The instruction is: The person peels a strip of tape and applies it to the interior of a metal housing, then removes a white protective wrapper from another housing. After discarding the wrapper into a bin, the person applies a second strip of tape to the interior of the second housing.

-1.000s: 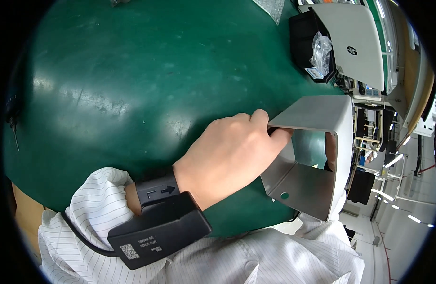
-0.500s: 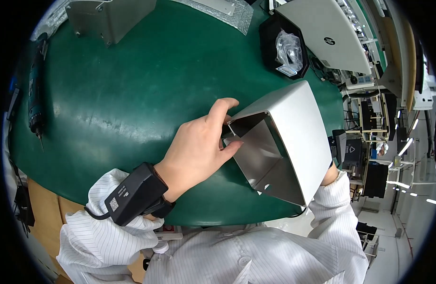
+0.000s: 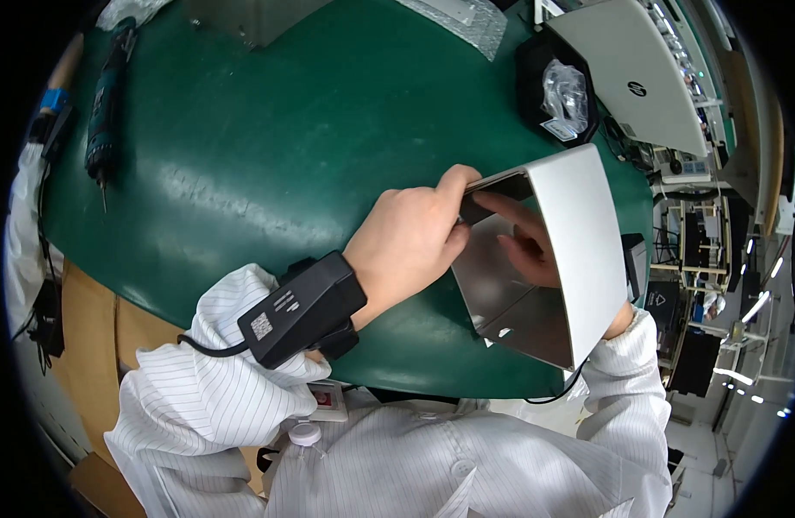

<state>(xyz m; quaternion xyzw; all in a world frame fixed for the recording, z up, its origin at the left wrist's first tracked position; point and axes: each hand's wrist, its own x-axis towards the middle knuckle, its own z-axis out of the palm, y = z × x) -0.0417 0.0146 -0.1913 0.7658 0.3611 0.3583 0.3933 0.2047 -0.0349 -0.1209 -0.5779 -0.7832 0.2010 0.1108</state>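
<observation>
A bent sheet-metal housing (image 3: 577, 250), white outside and bare grey metal inside, is tilted in front of me with an open side toward the left. My left hand (image 3: 410, 235) grips its left upper edge, thumb and curled fingers closing at the corner. From the right, my right hand (image 3: 531, 250) reaches into the housing. Its forefinger stretches toward the corner that the left hand grips, with the thumb apart below it. I see nothing between those two digits. The other right fingers and the palm are largely hidden by the housing wall.
A green-topped table (image 3: 268, 129) lies beneath. An electric screwdriver (image 3: 108, 112) rests at the far left. Another metal part (image 3: 251, 17) stands at the back. A black bin (image 3: 536, 82) with plastic bags (image 3: 566, 95) sits beside a laptop (image 3: 626, 73).
My left hand has moved up and right and closed on the housing's edge. Fingers of my right hand now show inside the housing. The whole view has shifted slightly.
</observation>
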